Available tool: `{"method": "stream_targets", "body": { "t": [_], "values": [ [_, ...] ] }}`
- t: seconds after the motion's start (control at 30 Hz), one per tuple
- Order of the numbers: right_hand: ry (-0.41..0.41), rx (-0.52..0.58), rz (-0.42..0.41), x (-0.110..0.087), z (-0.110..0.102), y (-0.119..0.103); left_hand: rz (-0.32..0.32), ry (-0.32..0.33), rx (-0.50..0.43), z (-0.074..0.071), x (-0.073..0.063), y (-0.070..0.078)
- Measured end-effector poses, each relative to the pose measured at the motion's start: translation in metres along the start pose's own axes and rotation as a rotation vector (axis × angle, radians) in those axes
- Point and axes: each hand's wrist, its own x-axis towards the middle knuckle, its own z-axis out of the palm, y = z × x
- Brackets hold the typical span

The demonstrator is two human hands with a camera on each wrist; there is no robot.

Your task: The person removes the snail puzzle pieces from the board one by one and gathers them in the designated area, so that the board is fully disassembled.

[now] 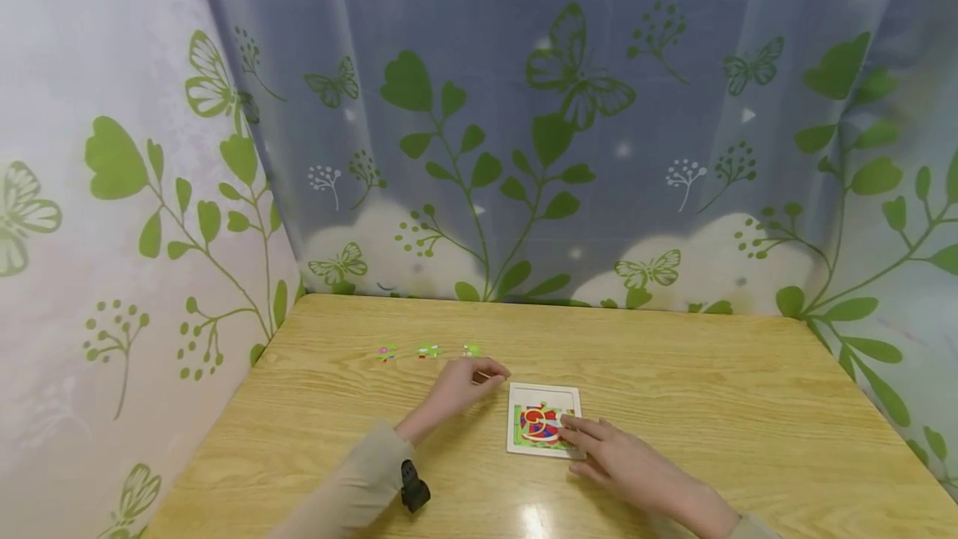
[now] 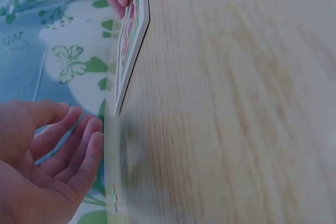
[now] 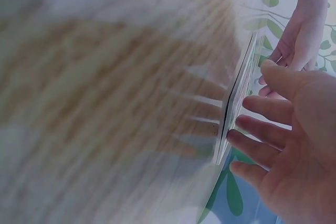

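Observation:
A square jigsaw puzzle board (image 1: 545,449) with a white frame lies on the wooden table. Its lower part carries a red, blue and green picture; the upper strip shows plain white. My right hand (image 1: 617,460) touches the board's right side with its fingers extended. Just off the upper left corner of the board, my left hand (image 1: 462,388) hovers with loosely bent fingers; the left wrist view shows nothing in that hand (image 2: 55,163). Several small green puzzle pieces, among them a left one (image 1: 386,351), a middle one (image 1: 428,350) and a right one (image 1: 471,350), lie beyond the left hand.
The wooden table (image 1: 711,389) runs back to a blue curtain (image 1: 479,215) printed with leaves and butterflies. A pale curtain (image 1: 150,273) hangs along the left side. A black device (image 1: 413,487) is strapped at the left wrist.

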Motion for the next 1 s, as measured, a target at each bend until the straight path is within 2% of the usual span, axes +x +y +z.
{"method": "stream_targets", "body": {
  "t": [0.17, 0.3, 0.57, 1.0],
  "values": [
    [0.037, -0.031, -0.033, 0.001, 0.000, -0.003, 0.025, -0.022, -0.014, 0.005, -0.001, 0.004],
    [0.090, -0.081, -0.096, 0.003, 0.001, -0.007, 0.033, -0.045, 0.003, 0.009, -0.002, 0.006],
    [0.104, -0.135, -0.212, 0.008, 0.007, -0.013, 0.021, -0.102, 0.014, 0.015, -0.003, 0.014],
    [0.041, -0.120, -0.196, 0.008, 0.009, -0.016, 0.006, -0.168, 0.048, 0.019, -0.001, 0.015]
  ]
}}
